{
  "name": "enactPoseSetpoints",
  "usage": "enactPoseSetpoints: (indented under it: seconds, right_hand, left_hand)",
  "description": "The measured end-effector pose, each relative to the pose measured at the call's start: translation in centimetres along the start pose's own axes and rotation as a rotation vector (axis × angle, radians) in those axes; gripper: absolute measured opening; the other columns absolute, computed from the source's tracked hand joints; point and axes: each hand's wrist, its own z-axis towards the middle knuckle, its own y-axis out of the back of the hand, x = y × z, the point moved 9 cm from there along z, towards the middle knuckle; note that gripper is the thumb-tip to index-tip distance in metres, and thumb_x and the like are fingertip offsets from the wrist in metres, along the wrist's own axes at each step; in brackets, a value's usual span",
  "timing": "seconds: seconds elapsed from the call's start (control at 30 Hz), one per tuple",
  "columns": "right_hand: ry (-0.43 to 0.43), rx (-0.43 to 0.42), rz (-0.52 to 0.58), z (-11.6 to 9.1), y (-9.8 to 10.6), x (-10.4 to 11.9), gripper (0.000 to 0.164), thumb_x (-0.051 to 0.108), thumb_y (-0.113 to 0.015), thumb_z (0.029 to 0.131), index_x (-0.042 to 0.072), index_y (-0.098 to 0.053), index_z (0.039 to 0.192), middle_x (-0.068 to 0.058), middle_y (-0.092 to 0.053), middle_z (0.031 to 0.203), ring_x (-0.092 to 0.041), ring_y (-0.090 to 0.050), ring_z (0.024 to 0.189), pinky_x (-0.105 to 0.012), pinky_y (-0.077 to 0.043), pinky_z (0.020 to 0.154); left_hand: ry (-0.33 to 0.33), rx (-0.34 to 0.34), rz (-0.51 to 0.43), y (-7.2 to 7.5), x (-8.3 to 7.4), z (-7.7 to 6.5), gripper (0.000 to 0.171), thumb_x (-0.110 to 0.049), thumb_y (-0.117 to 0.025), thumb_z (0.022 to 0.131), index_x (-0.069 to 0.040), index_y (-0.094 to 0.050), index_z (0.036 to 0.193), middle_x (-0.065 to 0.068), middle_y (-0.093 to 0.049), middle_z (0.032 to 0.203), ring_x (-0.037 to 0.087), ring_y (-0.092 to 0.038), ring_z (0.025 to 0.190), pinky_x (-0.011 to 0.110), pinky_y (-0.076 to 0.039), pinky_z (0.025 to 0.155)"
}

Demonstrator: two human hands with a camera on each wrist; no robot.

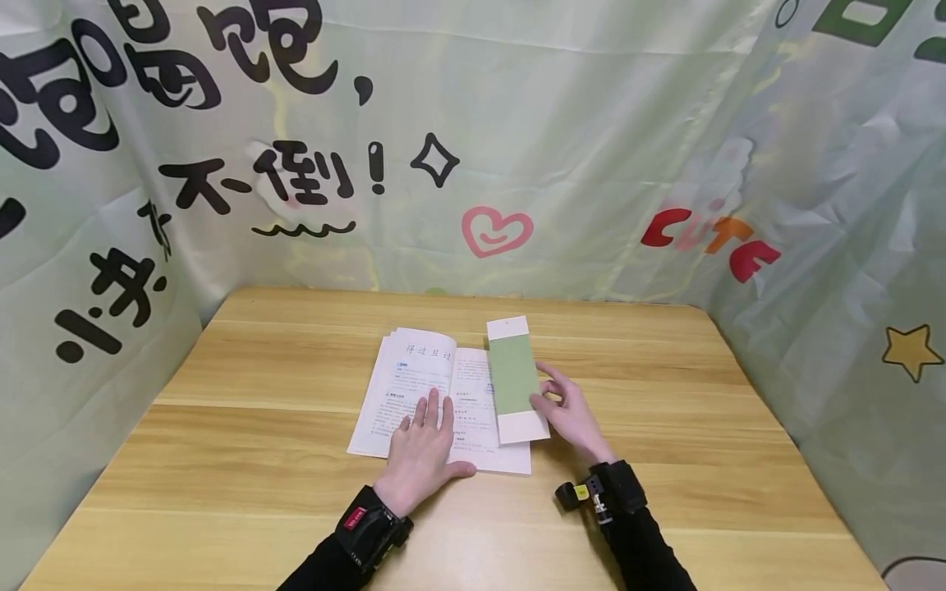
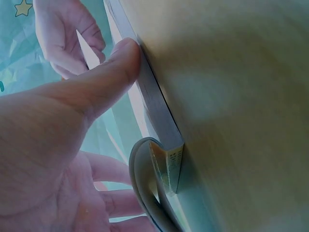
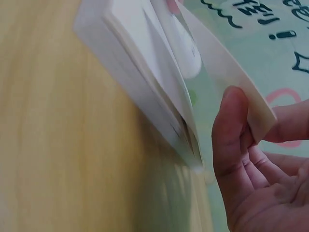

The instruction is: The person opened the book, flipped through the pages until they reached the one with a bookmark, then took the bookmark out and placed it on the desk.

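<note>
An open book (image 1: 402,394) lies on the wooden table, its pages printed with text. My left hand (image 1: 421,460) rests on the left page near the spine with fingers spread, its thumb out along the bottom edge. In the left wrist view the thumb (image 2: 126,60) touches that edge, beside a curled-up stack of pages (image 2: 145,169). My right hand (image 1: 569,410) pinches the right edge of a long green card with white ends (image 1: 512,377) between thumb and fingers. This card overlaps the right page in the head view; the right wrist view shows it tilted above the book.
The wooden table (image 1: 281,492) extends on all sides of the book. Behind and beside it hangs a pale green cloth (image 1: 591,123) printed with lettering, a heart and a star. Each wrist carries a black strapped-on device (image 1: 621,488).
</note>
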Motion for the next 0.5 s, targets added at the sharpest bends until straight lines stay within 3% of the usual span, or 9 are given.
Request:
enactPoseSetpoints:
  seconds: [0.27, 0.5]
  right_hand:
    - [-0.033, -0.110, -0.058, -0.3, 2.9, -1.2, 0.052, -0.003, -0.055, 0.091, -0.007, -0.040, 0.141, -0.025, -0.060, 0.092, -0.019, -0.059, 0.070, -0.021, -0.051, 0.055]
    - [-0.045, -0.124, -0.097, -0.5, 3.8, -1.9, 0.051, -0.002, -0.055, 0.092, -0.005, -0.040, 0.141, -0.025, -0.062, 0.093, -0.024, -0.060, 0.076, -0.022, -0.052, 0.060]
  left_hand:
    - [-0.004, -0.007, -0.001, 0.1, 0.0, 0.0, 0.105, -0.067, -0.068, 0.067, 0.006, -0.045, 0.139, 0.031, -0.039, 0.144, 0.042, -0.041, 0.127, 0.056, -0.047, 0.093]
    - [-0.001, -0.009, -0.005, 0.1, -0.1, 0.0, 0.105, -0.066, -0.068, 0.066, 0.006, -0.044, 0.139, 0.031, -0.038, 0.144, 0.043, -0.041, 0.127, 0.057, -0.047, 0.093]
